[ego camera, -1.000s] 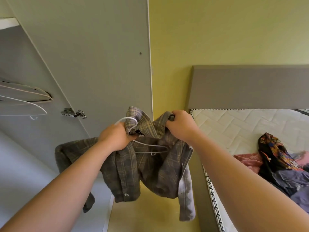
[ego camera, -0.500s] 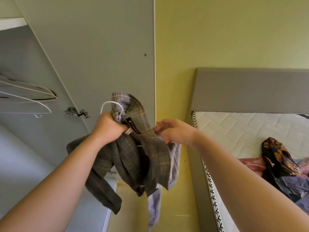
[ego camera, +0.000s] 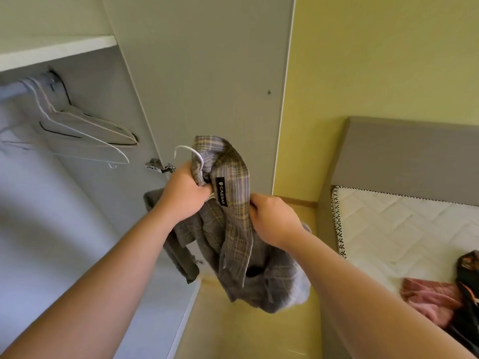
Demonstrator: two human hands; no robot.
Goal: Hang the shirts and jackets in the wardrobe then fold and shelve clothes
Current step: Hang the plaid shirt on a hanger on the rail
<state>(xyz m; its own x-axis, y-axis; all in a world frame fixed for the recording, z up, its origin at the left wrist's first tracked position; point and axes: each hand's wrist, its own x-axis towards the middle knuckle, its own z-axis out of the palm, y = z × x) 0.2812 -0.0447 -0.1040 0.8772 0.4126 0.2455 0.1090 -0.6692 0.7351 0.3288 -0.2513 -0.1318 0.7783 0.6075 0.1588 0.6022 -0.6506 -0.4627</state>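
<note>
A grey plaid shirt (ego camera: pixel 237 229) hangs bunched in front of me, its collar up and a black label showing. My left hand (ego camera: pixel 185 191) grips the collar together with the neck of a white wire hanger (ego camera: pixel 188 151), whose hook sticks up above the fist. My right hand (ego camera: pixel 274 218) grips the shirt's fabric a little lower and to the right. One sleeve dangles on the left. The hanger's body is hidden inside the shirt.
The open wardrobe is at left, with a rail (ego camera: pixel 13 88) carrying several empty hangers (ego camera: pixel 85 133) under a white shelf (ego camera: pixel 57 49). Its open door (ego camera: pixel 207 73) stands behind the shirt. A bed (ego camera: pixel 404 229) at right holds a pink garment (ego camera: pixel 430 296) and a dark patterned one (ego camera: pixel 469 268).
The shirt has been gathered from spread out to bunched. My right hand dropped from the collar to lower fabric. The view has swung left, showing more of the wardrobe.
</note>
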